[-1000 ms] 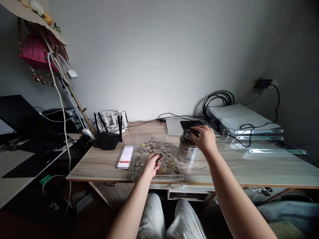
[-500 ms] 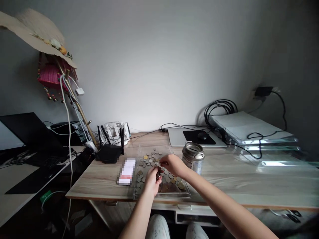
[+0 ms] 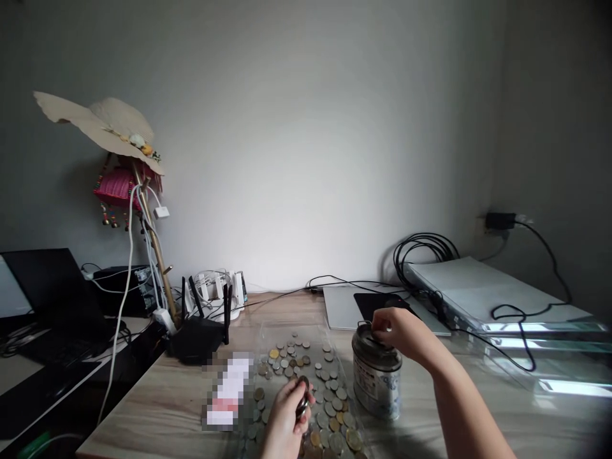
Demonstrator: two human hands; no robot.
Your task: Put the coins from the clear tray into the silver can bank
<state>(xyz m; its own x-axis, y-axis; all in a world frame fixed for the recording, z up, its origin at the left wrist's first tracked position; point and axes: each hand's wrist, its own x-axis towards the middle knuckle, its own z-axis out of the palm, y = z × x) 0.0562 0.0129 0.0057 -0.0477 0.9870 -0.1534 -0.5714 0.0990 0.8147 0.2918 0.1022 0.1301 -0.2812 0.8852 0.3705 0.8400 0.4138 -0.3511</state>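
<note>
My left hand (image 3: pixel 285 413) is closed around a small stack of coins (image 3: pixel 301 405), held above a clear plastic tray (image 3: pixel 272 330). Many loose coins (image 3: pixel 336 404), silver and gold coloured, lie spread over the tray. To the right stands a metal tin (image 3: pixel 377 384) with a printed label and a wire clasp on its lid. My right hand (image 3: pixel 400 333) is over the tin, its pinched fingers touching the lid; whatever they hold is hidden behind them.
A phone-shaped blurred object (image 3: pixel 228 392) lies left of the tray, near a black router (image 3: pixel 198 339). Behind the tin are a silver laptop (image 3: pixel 337 309) and a black mouse pad (image 3: pixel 366 305). Cables (image 3: pixel 425 245) and stacked clear-edged panels (image 3: pixel 482 290) occupy the right side.
My right hand has moved right, from beside my left hand to the top of the tin. My left hand still holds coins over the tray. The view has tilted upward.
</note>
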